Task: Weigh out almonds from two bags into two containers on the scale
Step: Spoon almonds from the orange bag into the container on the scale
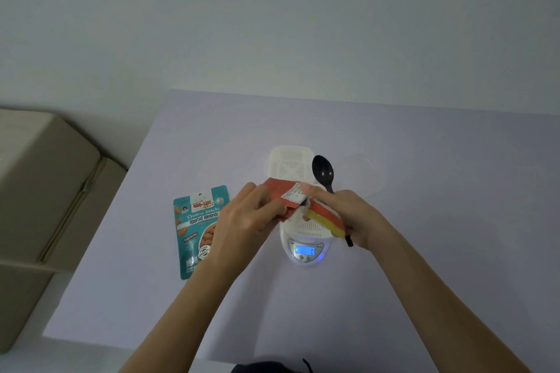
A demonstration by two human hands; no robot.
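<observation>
Both hands hold a red and yellow bag above the white scale, whose blue display reads 0. My left hand grips the bag's left end. My right hand grips its right side and also holds a black spoon, bowl pointing away. A white perforated container sits on the scale, partly hidden by the bag. A second white perforated container lies behind it on the table. A teal bag of roasted almonds lies flat to the left, partly under my left wrist.
The lavender table ends at a pale wall at the back. A faint clear lid or dish lies right of the spoon. Beige cardboard boxes stand off the table's left edge. A dark object shows at the bottom edge.
</observation>
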